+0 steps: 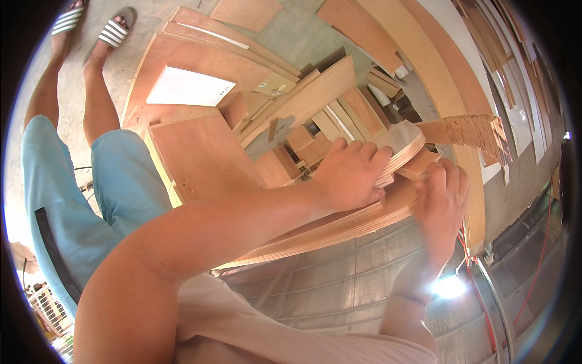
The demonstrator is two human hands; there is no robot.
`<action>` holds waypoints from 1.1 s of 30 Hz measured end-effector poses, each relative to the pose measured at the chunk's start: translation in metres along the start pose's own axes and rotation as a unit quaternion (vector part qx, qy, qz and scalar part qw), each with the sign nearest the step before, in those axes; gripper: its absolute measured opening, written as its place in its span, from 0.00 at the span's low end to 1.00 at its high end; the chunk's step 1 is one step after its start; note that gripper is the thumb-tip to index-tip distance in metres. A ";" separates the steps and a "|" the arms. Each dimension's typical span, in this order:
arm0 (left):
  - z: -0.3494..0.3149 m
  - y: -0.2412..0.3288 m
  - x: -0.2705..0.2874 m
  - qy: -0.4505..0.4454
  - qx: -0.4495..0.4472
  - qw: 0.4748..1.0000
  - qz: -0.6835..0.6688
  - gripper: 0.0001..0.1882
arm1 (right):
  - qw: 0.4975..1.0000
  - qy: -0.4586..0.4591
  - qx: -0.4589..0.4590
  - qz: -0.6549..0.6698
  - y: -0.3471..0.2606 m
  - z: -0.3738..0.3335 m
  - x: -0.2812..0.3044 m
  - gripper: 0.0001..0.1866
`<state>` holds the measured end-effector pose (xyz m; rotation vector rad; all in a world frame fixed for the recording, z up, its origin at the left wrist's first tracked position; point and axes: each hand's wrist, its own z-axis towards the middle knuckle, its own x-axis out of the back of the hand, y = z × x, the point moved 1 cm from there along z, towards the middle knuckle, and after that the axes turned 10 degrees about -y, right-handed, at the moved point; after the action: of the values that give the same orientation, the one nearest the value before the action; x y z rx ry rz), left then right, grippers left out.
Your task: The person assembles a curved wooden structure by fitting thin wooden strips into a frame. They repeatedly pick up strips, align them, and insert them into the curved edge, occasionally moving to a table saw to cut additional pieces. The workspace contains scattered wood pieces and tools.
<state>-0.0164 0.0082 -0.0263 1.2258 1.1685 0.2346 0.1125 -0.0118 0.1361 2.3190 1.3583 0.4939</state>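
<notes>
A piece of plywood with a rounded, layered edge point(402, 151) is under the fingers of my left hand point(353, 173), which is closed round its near end. My right hand point(444, 197) is to the right, slightly blurred, its fingers bent and closed on the end of a small wooden block point(419, 165). The block lies against the plywood piece; whether the two are joined I cannot tell. Below both hands runs a long layered plywood edge point(327, 233). Just beyond the right hand a wooden strip with a rough, ragged surface point(470, 130) sticks out.
Several plywood panels and boxes point(197, 148) stand to the left, with a white sheet point(189, 86) on one. A long pale board point(445, 67) passes behind the hands. More boards lean at the right point(503, 67). A bright lamp point(449, 286) shows under a ribbed roof.
</notes>
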 end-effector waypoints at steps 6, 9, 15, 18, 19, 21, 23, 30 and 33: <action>0.001 0.000 0.000 0.003 -0.002 1.000 -0.004 0.39 | 0.998 -0.025 -0.010 0.059 -0.026 -0.012 -0.005 0.15; 0.001 -0.001 0.000 0.003 -0.002 1.000 -0.006 0.40 | 0.994 -0.019 -0.021 0.103 -0.026 -0.015 -0.010 0.13; 0.002 0.000 0.000 -0.009 0.006 1.000 0.001 0.39 | 0.989 0.002 -0.038 0.144 -0.012 -0.012 -0.017 0.12; 0.002 0.000 -0.001 -0.008 0.007 1.000 0.005 0.39 | 0.979 -0.025 -0.063 0.193 -0.001 -0.007 -0.017 0.14; 0.002 0.000 -0.001 -0.013 0.010 1.000 0.005 0.39 | 0.975 -0.022 -0.072 0.207 0.002 -0.006 -0.016 0.15; 0.002 0.000 -0.003 -0.008 0.010 1.000 0.013 0.39 | 0.952 -0.016 -0.090 0.293 0.011 -0.005 -0.019 0.16; 0.002 -0.001 -0.006 0.009 0.004 1.000 0.026 0.39 | 0.895 -0.009 -0.107 0.433 0.023 -0.005 -0.027 0.19; 0.002 0.018 0.001 0.005 0.056 0.996 0.076 0.48 | 0.768 0.360 -0.046 0.528 0.032 -0.073 -0.064 0.31; 0.005 0.029 0.000 0.045 0.060 0.990 0.118 0.51 | 0.675 0.402 -0.068 0.615 -0.003 -0.115 -0.087 0.29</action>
<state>0.0001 0.0163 -0.0027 1.4750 1.1267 0.4054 0.0135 -0.0686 0.2242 2.6254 -0.3825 2.0687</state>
